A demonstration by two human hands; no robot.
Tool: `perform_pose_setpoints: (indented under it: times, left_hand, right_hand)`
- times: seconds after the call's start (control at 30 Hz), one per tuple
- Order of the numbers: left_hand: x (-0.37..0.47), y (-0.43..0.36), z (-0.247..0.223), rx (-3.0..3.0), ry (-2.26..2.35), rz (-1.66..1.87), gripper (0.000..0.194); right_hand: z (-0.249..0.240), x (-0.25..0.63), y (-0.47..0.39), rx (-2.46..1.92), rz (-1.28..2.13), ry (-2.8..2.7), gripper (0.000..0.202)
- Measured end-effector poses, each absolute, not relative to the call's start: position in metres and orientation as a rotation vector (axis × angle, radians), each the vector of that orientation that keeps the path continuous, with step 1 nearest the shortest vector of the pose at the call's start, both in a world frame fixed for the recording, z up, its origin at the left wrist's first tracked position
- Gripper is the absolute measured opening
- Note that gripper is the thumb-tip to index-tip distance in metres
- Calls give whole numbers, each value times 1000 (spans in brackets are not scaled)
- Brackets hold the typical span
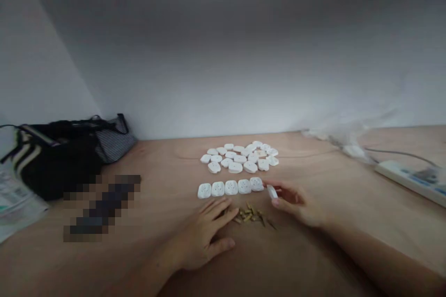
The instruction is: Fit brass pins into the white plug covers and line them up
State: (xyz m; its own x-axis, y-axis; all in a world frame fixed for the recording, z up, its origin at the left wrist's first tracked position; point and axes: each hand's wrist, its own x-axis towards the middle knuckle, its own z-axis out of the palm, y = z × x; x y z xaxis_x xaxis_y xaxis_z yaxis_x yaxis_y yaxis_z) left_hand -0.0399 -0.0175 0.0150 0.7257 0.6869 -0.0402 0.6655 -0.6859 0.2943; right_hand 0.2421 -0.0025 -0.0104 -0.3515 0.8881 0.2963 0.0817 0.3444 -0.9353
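My right hand (pixel 296 200) pinches a small white plastic piece (pixel 272 191) between thumb and fingers, tilted on edge. It is just right of a row of white square socket-like pieces (pixel 231 187) lined up side by side. Spread flat on the table, my left hand (pixel 205 232) lies below that row with nothing in its grasp. Between the hands sits a small pile of brass-coloured metal pins (pixel 249 215), partly covered by the left fingers. Farther back, a loose cluster of similar white pieces (pixel 239 158) is scattered on the table.
A black bag (pixel 62 158) with a striped flap stands at the left, beside a plastic packet (pixel 17 199). A pixelated dark object (pixel 108 204) lies nearer. On the right are a white power strip (pixel 411 181) with a cable and a clear plastic bag (pixel 348 134). A wall rises behind the wooden table (pixel 167 162).
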Motion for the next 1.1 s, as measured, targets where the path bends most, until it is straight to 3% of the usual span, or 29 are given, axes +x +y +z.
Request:
perform_pose_setpoints:
  times: [0.17, 0.47, 0.73, 1.1]
  left_hand:
    - [-42, -17, 11, 2617, 1075, 153, 59]
    - [-33, -8, 6, 2680, 1397, 357, 49]
    - [-24, 9, -6, 2686, 1513, 306, 51]
    - [-16, 11, -6, 2694, 1481, 188, 57]
  right_hand:
    - [-18, 254, 13, -1017, 891, -1716, 30]
    - [-29, 260, 38, -1561, 413, -1924, 30]
    - [-19, 246, 21, -1213, 241, -2358, 56]
    - [-27, 250, 22, -1189, 253, -2433, 53]
